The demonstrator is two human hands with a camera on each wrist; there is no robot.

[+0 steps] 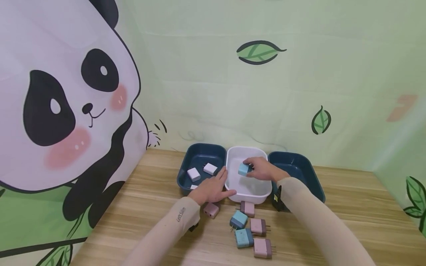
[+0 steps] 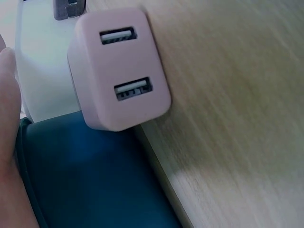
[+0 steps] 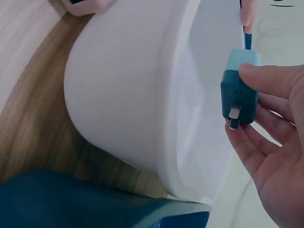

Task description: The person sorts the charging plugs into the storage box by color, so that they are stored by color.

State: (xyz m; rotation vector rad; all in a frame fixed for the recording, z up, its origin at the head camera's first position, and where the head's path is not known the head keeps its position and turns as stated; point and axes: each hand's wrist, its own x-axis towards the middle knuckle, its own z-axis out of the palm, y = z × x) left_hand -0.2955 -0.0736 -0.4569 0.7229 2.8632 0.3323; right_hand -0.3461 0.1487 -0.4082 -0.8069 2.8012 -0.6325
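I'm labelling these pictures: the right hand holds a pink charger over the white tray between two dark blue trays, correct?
Not the color: the charger is light blue, not pink, as the head view shows. The right hand does hold it over the white tray between two dark blue trays.

Cream sleeves (image 1: 319, 210), dark lettering (image 1: 181, 214) on left; black right-wrist device (image 1: 277, 201)

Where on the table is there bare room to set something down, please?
The tabletop is bare left of the left dark blue tray, towards the panda wall, and right of the right dark blue tray and right sleeve. It is crowded just in front of the white tray, where pink chargers and blue chargers lie close together.
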